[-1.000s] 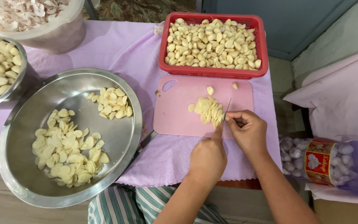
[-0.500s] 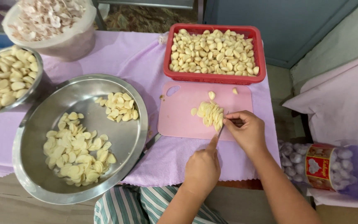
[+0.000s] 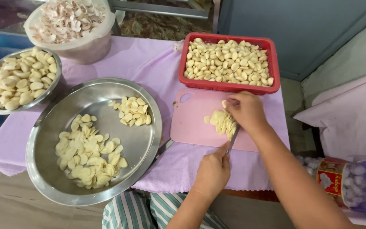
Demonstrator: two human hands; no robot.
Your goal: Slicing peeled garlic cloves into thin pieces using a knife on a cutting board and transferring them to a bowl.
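While the left hand (image 3: pixel 212 171) gripped a thin knife (image 3: pixel 233 140) in closed fingers, the right hand (image 3: pixel 246 111) curled over pale sliced garlic (image 3: pixel 223 121) on the pink plastic cutting board (image 3: pixel 191 125).

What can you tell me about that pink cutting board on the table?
The pink cutting board looks like smooth plastic, roughly rectangular with rounded corners and an oval hanging hole near its top left corner. It lies flat on the lilac tablecloth, just in front of the red basket. A small heap of sliced garlic sits on it. The right hand rests over the slices, and the left hand holds a knife there.
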